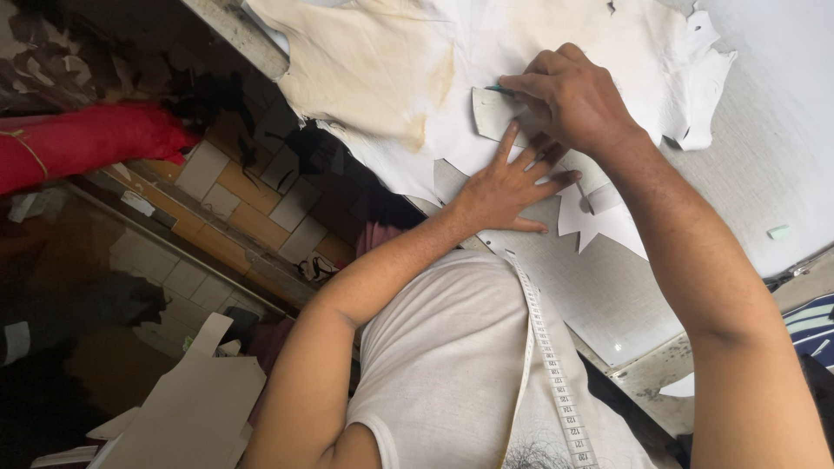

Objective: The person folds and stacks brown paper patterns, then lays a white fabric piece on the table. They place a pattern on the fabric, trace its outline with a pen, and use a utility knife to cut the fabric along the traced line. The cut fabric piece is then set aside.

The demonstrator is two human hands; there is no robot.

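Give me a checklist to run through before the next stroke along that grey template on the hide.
1. Left hand flat on the grey template, its fingers spread: ok.
2. Right hand grips the thin tool, tip at the template's edge: ok.
3. Pale hide lying flat under the template: ok there; its edges are ragged.
4. Left fingers out of the tool's path: cannot tell, the right hand hides them.
5. Measuring tape hanging from the neck, off the hide: ok.
6. Loose white offcut near the wrist: not ok, close to the work.
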